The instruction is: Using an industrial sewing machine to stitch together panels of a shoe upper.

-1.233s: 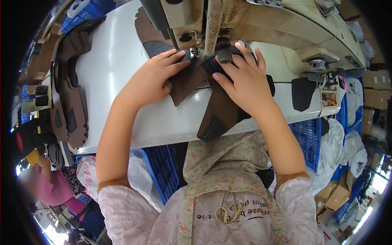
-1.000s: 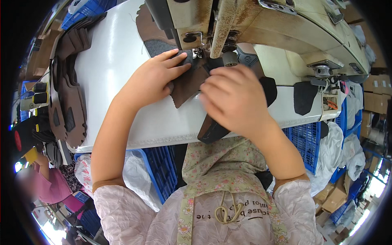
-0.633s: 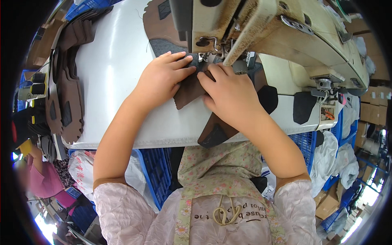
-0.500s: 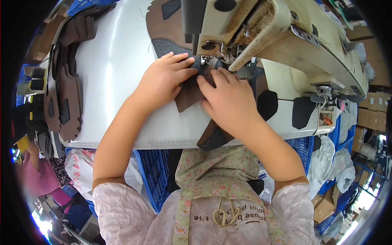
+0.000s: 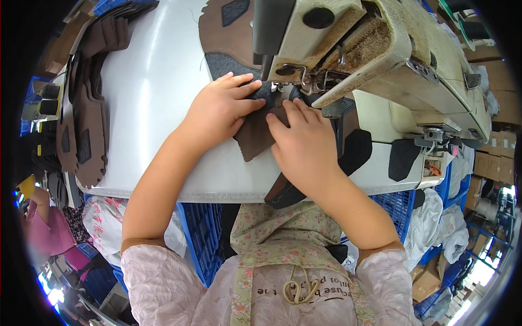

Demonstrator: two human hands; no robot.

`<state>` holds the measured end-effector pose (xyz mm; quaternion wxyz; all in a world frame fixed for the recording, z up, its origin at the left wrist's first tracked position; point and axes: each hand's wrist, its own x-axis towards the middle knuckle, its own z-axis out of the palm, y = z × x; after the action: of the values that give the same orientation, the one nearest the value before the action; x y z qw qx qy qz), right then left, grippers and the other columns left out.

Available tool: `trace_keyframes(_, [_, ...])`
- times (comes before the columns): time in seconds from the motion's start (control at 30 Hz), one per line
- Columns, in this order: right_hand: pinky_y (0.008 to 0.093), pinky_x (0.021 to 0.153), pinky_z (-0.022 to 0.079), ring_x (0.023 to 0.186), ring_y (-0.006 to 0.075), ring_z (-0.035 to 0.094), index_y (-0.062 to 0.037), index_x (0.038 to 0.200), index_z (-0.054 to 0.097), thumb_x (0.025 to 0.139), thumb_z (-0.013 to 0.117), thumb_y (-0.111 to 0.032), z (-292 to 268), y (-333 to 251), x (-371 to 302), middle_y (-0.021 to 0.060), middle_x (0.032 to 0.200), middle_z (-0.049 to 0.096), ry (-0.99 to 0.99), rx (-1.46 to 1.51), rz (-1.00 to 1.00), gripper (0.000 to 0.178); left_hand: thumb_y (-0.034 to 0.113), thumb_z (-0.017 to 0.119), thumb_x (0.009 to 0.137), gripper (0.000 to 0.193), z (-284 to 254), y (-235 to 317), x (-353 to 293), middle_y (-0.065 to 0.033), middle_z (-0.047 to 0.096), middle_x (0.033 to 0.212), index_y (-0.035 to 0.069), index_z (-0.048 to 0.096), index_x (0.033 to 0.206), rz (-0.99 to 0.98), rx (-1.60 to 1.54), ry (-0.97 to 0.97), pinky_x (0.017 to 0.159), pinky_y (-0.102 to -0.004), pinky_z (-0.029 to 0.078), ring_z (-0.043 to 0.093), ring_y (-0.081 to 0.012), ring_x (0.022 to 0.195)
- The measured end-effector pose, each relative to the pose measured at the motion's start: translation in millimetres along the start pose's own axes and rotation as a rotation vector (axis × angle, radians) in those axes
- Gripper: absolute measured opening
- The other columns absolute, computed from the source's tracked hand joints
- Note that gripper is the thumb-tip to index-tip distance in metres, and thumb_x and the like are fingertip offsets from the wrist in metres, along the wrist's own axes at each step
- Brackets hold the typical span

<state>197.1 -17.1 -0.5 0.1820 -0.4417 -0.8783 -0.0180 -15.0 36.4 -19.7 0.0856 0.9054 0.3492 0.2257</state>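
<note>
My left hand (image 5: 220, 113) lies flat on a brown leather piece with a dark grey felt-like section (image 5: 228, 66), its fingers spread just left of the sewing machine's presser foot (image 5: 277, 87). My right hand (image 5: 305, 144) rests palm down on the same work, fingertips close to the foot on the near side. Between the hands, a brown flap (image 5: 253, 136) sticks out toward me with its corner on the white table. Under my right wrist, a dark curved piece (image 5: 284, 191) hangs over the table edge. The needle point itself is hard to make out.
The sewing machine head (image 5: 375, 60) looms over the upper right. Stacked brown leather pieces (image 5: 89, 119) line the table's left side. Black patches (image 5: 403, 159) lie on the right. Below the table stand blue crates (image 5: 200, 239) and white bags. Another person in pink (image 5: 51, 228) is at far left.
The view has shifted slightly. The brown flap and both hands sit a little nearer to me, still against the work at the presser foot.
</note>
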Motion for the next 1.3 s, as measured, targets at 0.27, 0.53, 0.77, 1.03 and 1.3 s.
trace_keyframes(0.27, [0.0463,0.091,0.046,0.098,0.0343,0.068,-0.0071,0.104,0.074,0.081,0.064,-0.013,-6,-8,8,0.0294,0.114,0.066,-0.105,-0.031,0.079,0.026,0.006,0.066,0.077,0.036,-3,1,-2,-0.0114,0.064,0.13,0.015,0.075,0.111,-0.044,0.047,-0.071,0.108,-0.0515,0.043,0.053,-0.0301,0.13])
trace_keyframes(0.53, [0.0536,0.108,0.037,0.076,0.0283,0.07,-0.0128,0.107,0.075,0.081,0.065,-0.015,-10,-2,1,0.0283,0.123,0.063,-0.175,0.093,0.12,0.027,0.008,0.069,0.074,0.038,2,2,-4,-0.0127,0.063,0.131,0.015,0.075,0.111,-0.033,0.065,-0.059,0.108,-0.0519,0.042,0.053,-0.0316,0.129])
trace_keyframes(0.77, [0.0573,0.11,0.033,0.078,0.0283,0.071,-0.0121,0.11,0.075,0.086,0.06,-0.014,-5,-4,0,0.0286,0.121,0.064,-0.125,0.073,0.103,0.028,0.006,0.068,0.074,0.039,3,2,-6,-0.0124,0.063,0.132,0.015,0.074,0.112,-0.013,0.091,-0.036,0.109,-0.0519,0.042,0.053,-0.0317,0.13])
trace_keyframes(1.03, [0.0569,0.11,0.033,0.081,0.0295,0.071,-0.0119,0.109,0.075,0.088,0.059,-0.014,-5,-3,-2,0.0282,0.12,0.065,-0.126,0.087,0.103,0.027,0.005,0.069,0.072,0.04,3,2,-5,-0.0117,0.063,0.132,0.015,0.075,0.111,-0.007,0.095,-0.028,0.109,-0.0512,0.042,0.053,-0.0304,0.13])
trace_keyframes(1.3, [0.0579,0.109,0.033,0.097,0.0324,0.068,-0.0115,0.109,0.075,0.087,0.059,-0.015,-1,-6,-2,0.0273,0.118,0.065,-0.061,0.07,0.104,0.027,0.003,0.07,0.071,0.042,4,-2,-4,-0.0108,0.064,0.131,0.015,0.075,0.11,-0.008,0.076,-0.024,0.108,-0.0508,0.043,0.054,-0.0293,0.129])
